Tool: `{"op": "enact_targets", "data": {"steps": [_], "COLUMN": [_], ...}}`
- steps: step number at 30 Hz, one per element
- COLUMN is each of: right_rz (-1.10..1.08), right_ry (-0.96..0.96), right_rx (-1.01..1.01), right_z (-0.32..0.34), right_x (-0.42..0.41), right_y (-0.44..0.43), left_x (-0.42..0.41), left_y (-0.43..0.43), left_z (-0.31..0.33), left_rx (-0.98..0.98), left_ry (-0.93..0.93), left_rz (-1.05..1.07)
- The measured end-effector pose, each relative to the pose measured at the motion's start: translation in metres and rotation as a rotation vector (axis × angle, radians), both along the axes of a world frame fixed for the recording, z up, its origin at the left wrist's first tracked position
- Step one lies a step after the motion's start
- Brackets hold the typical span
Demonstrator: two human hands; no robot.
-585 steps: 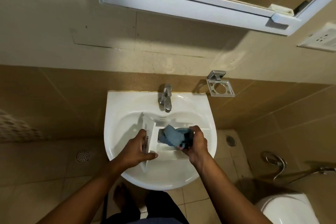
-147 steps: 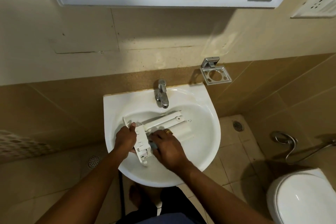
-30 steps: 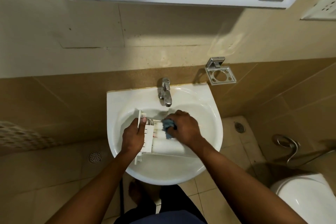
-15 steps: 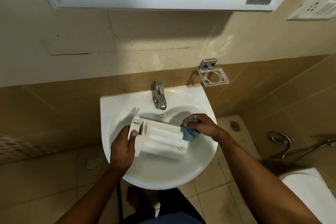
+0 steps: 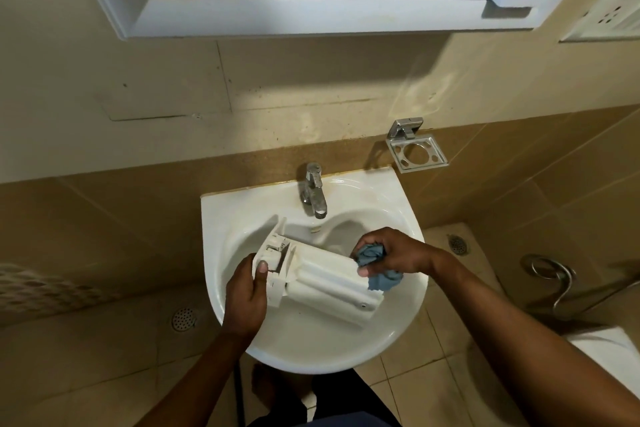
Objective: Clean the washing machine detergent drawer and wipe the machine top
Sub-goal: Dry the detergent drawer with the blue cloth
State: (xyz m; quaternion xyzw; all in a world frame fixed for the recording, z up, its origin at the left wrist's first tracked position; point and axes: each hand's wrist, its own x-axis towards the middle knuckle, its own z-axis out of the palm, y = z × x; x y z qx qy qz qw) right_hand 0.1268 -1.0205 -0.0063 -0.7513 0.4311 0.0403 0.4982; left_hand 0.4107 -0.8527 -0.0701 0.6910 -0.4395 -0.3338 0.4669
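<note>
One detergent drawer (image 5: pixel 322 284) sat within the bowl of the sink (image 5: pixel 311 354). The left hand (image 5: pixel 247 291) gripped its front-panel end at the sink's left side. The right hand (image 5: pixel 391 255) clenched a bunched blue cloth (image 5: pixel 375 265) against the drawer's opposite end, near the sink's right rim.

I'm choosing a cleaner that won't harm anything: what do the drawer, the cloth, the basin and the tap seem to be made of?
The detergent drawer looks like matte white moulded plastic, given its ribs and clips. The cloth is soft blue fabric, perhaps microfibre; it bunches. The basin seems glazed ceramic: glossy highlights. The tap is shiny, likely chromed metal.
</note>
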Motion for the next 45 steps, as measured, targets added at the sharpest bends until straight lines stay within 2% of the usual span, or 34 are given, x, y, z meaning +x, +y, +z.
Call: {"op": "enact_targets", "data": {"steps": [3,6,8,10,13,15,17,19,21,24,27,31,33,35,37,41,45], "right_rz": [-0.068,-0.017,-0.007,0.006,0.079,0.164,0.195,0.195,0.233,0.273,0.115,-0.132,-0.154,-0.05,0.077,0.135,0.006], "right_ry": [-0.096,-0.038,-0.011,0.006,0.005,0.041,0.042,0.009,0.016,0.125,0.175,0.019,-0.102,-0.173,-0.141,-0.073,0.169], "right_rx": [0.036,-0.068,-0.107,-0.152,-0.238,-0.348,-0.441,-0.475,-0.466,-0.436,-0.494,-0.604,-0.604,-0.578,-0.64,-0.645,-0.675], "right_z": [0.013,0.015,0.013,0.01,0.01,0.009,0.006,0.006,0.005,0.004,0.006,0.001,-0.009,-0.022,-0.036,-0.037,-0.02], "right_x": [0.003,0.008,0.011,0.014,0.02,0.022,0.022,0.02,0.012,-0.008,-0.023,0.015,0.055,0.094,0.113,0.094,0.072], "right_y": [-0.003,-0.007,-0.007,-0.005,0.002,0.008,0.017,0.027,0.036,0.041,0.036,0.04,0.058,0.085,0.104,0.086,0.054], "left_x": [0.009,0.02,0.028,0.04,0.056,0.054,0.046,0.035,0.022,0.012,0.007,0.001,-0.002,-0.004,-0.005,-0.007,-0.015], "left_y": [0.001,-0.006,-0.014,-0.025,-0.041,-0.048,-0.052,-0.053,-0.051,-0.041,-0.035,-0.032,-0.032,-0.031,-0.03,-0.028,-0.026], "left_z": [0.003,0.01,0.021,0.026,0.028,0.028,0.024,0.016,0.013,0.017,0.018,0.01,0.007,0.003,0.0,0.002,0.002], "left_rx": [-0.035,0.061,0.265,0.532,0.9,0.999,1.039,0.993,0.846,0.658,0.566,0.528,0.526,0.52,0.497,0.488,0.477], "left_ry": [0.264,0.504,0.643,0.68,0.762,0.839,0.735,0.583,0.438,0.143,0.118,0.059,0.022,-0.032,-0.068,-0.123,-0.186], "left_rz": [-0.05,-0.045,0.02,0.04,-0.112,-0.141,-0.13,-0.049,0.011,0.009,-0.006,-0.018,-0.029,-0.046,-0.054,-0.063,-0.107]}}
